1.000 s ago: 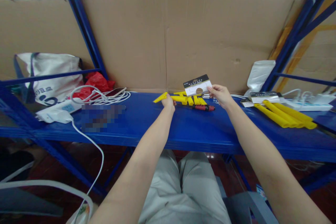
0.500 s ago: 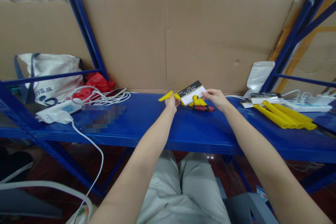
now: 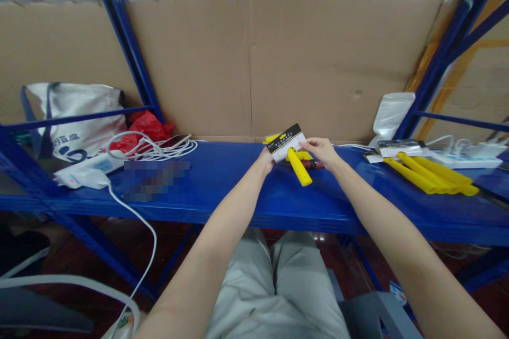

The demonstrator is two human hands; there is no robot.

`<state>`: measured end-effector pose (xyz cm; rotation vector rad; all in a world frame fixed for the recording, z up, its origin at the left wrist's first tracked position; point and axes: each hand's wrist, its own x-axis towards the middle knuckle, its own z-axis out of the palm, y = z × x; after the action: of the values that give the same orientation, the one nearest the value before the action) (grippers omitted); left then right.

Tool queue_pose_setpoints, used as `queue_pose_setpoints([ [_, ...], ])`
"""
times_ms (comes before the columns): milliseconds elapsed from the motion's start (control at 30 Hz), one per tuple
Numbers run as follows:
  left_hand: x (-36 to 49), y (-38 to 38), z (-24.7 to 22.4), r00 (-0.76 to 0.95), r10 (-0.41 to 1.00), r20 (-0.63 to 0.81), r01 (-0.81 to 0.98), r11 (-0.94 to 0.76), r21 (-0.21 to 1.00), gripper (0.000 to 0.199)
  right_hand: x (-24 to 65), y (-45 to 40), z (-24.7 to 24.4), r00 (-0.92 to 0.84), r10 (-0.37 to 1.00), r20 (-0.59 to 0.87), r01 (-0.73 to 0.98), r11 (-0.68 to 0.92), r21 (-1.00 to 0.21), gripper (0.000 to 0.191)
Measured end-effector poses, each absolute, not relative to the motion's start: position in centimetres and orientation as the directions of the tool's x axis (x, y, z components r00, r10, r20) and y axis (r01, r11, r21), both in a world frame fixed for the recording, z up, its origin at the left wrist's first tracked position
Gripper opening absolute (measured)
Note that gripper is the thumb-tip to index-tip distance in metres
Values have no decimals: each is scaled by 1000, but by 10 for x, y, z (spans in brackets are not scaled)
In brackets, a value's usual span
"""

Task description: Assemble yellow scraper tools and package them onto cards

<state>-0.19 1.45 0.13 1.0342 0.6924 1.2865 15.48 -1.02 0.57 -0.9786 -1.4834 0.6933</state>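
One card point(image 3: 285, 144) pinched in the right hand point(image 3: 321, 151), left hand point(image 3: 267, 160) with hold unclear, yellow handle point(image 3: 300, 169) newly through the card

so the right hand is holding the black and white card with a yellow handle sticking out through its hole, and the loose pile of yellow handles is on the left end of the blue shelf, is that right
Only the side is wrong: the head view shows the pile of yellow handles towards the right end of the blue shelf, not the left.
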Motion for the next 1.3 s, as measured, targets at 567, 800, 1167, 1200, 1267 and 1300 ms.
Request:
queue_pose_setpoints([
  [567,-4,7,5,80,983,166,-342,-129,931,7,155,4,-4,239,866,439,-19,456,-890,33],
  [800,-2,-2,10,-62,998,22,-414,-46,909,36,152,4,-7,316,797,515,208,472,-857,29],
  [1167,-4,-1,8,-104,994,-12,-340,-25,940,45,152,-4,-6,-44,769,637,673,494,-550,15],
  [1200,-4,0,7,-106,994,-13,-347,-25,938,45,152,-6,-6,-97,773,627,705,499,-505,19],
  [1267,-4,1,7,-109,994,-14,-357,-26,934,45,150,-9,-5,-174,776,606,756,500,-423,30],
  [1300,-5,1,7,-112,994,-17,-359,-25,933,45,148,-11,-4,-201,777,597,776,498,-387,35],
])
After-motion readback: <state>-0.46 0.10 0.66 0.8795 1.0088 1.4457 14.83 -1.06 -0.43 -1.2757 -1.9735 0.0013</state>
